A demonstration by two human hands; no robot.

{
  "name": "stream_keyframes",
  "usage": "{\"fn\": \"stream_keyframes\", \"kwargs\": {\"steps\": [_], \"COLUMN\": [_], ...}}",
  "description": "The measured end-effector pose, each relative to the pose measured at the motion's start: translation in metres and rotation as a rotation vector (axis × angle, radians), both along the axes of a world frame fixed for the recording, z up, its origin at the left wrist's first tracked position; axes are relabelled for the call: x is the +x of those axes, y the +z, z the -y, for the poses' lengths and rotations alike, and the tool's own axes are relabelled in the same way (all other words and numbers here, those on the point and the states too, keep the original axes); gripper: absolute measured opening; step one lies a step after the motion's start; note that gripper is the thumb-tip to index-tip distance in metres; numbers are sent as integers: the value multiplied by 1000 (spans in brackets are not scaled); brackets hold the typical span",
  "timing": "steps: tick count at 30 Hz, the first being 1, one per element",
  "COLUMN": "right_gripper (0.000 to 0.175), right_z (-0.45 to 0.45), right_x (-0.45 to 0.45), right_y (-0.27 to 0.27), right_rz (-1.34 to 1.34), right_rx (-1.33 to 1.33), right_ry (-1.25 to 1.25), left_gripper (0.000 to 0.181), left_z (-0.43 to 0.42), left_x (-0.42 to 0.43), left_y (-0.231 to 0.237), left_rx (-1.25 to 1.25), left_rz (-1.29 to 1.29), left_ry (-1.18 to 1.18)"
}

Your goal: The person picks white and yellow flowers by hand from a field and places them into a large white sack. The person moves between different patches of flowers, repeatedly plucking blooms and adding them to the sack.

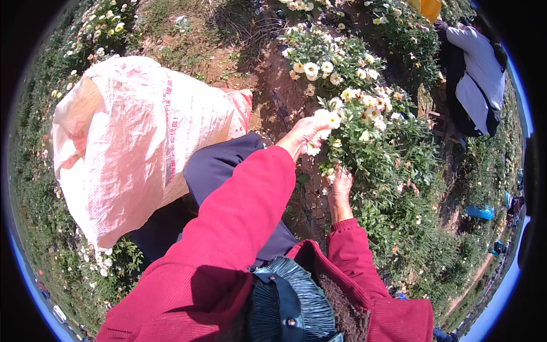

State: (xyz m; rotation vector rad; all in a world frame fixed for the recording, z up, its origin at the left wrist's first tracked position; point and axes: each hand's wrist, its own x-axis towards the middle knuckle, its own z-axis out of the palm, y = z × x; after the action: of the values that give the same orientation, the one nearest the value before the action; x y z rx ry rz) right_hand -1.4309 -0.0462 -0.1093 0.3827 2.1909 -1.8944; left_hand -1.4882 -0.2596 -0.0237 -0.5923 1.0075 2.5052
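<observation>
My left hand (304, 133) is at the left edge of a bush of white flowers (372, 102), with its fingers closed around several white blooms (328, 119). Lower down, my right hand (341, 184) reaches into the same bush beside a pale flower; its fingertips are partly hidden among leaves, so its hold is unclear. To the left, a large white woven plastic sack (128, 128) with red printing lies against my dark-trousered knee (222, 158). The sack's mouth gapes at its left end.
Rows of flowering plants run on both sides, with brown soil (273, 77) between them. A person in a pale top (474, 64) bends over at the upper right, near a yellow object (428, 8). A blue bag (480, 212) lies farther off at the right.
</observation>
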Motion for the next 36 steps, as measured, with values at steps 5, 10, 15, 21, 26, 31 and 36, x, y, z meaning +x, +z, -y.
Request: {"fn": "stream_keyframes", "kwargs": {"steps": [5,10,15,21,26,31,36], "right_gripper": [23,16,10,20,61,19,18], "right_z": [-5,61,209,399,392,208,62], "right_x": [-5,0,50,97,113,74,-153], "right_y": [-1,172,331,421,385,372,303], "right_rz": [-26,145,-252,-418,-1128,-1359,-629], "right_rx": [-41,-417,-642,-478,366,-66,411], "right_ry": [14,162,635,1087,1190,871,628], "left_gripper": [21,21,19,20,53,25,44], "left_z": [39,49,151,288,337,146,60], "left_x": [39,158,270,297,305,250,63], "left_y": [47,225,345,298,212,320,189], "left_rx": [-571,-150,-558,-869,-1521,-1146,-975], "left_rz": [-328,-474,-658,-296,29,-736,-357], "left_ry": [1,-45,731,922,345,785,241]}}
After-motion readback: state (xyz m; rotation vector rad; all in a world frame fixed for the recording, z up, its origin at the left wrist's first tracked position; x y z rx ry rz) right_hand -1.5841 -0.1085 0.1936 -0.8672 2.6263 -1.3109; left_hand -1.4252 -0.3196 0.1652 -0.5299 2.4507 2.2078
